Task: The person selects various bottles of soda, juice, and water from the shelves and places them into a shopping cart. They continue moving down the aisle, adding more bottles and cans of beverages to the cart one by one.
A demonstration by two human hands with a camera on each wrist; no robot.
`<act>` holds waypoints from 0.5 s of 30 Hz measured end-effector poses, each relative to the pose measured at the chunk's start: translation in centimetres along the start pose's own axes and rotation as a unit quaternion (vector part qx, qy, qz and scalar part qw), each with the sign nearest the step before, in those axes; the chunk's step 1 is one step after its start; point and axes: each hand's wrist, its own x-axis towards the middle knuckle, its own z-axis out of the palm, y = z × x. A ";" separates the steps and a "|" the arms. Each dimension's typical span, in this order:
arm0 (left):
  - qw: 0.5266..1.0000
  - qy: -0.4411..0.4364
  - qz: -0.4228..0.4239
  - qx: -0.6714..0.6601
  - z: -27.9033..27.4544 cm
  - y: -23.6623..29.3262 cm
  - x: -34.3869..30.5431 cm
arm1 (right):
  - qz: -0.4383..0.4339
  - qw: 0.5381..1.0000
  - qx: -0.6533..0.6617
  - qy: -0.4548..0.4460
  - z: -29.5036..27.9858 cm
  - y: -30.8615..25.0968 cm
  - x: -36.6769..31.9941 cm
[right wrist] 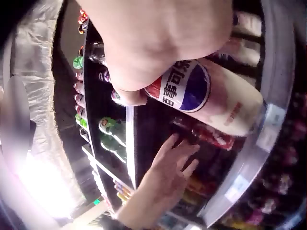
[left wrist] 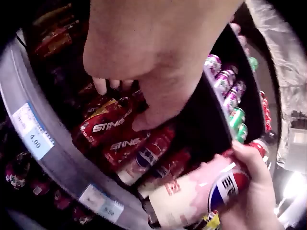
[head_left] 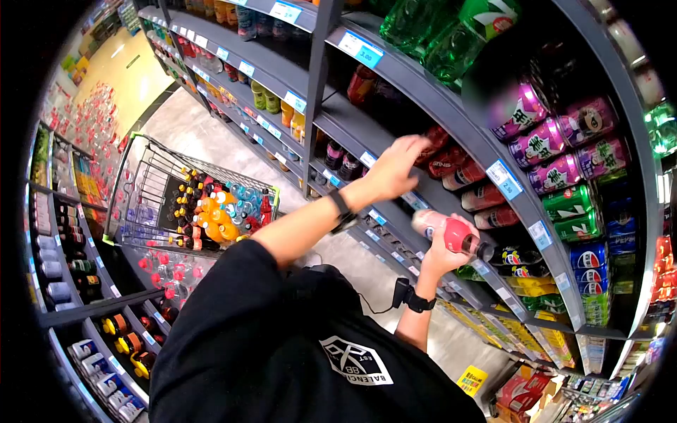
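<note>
My right hand (head_left: 444,248) grips a pink-and-cream Pepsi bottle (left wrist: 204,191) near its dark-capped end, holding it tilted in front of the shelf. In the right wrist view, the bottle's blue, white and red label shows below that hand. My left hand (head_left: 395,169) reaches into the shelf with its fingers spread and nothing in its grasp. Right by its fingers lie red Sting bottles (left wrist: 108,125), which the left wrist view shows partly behind the thumb. Beside them lie more pink Pepsi bottles (left wrist: 146,160), bottoms toward the shelf edge.
A shopping cart (head_left: 151,144) with bottles in it stands behind my left arm. Price tags (head_left: 505,180) line the shelf edges. Purple cans (head_left: 539,149) and green cans (head_left: 570,211) fill the neighbouring shelf. Cartons (head_left: 525,391) stand on the floor at lower right.
</note>
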 end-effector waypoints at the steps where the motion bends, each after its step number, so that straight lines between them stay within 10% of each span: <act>1: 0.994 -0.070 0.045 -0.067 -1.9 1.5 -1.6 | 0.033 0.996 0.082 -0.010 0.1 0.3 -0.7; 3: 0.930 -0.307 -0.002 -0.202 -3.4 2.7 -6.1 | 0.153 0.969 0.188 -0.049 0.6 -0.8 -1.6; 7: 0.895 -0.224 -0.261 -0.283 -5.1 5.3 -13.0 | 0.257 0.939 0.117 -0.197 3.6 -2.7 -3.5; 10: 0.876 -0.215 -0.358 -0.243 -6.6 4.4 -15.3 | 0.147 0.925 0.050 -0.347 6.3 -1.4 -5.4; 15: 0.883 -0.164 -0.374 -0.231 -11.6 3.2 -18.6 | 0.044 0.998 0.018 -0.049 8.5 0.3 2.3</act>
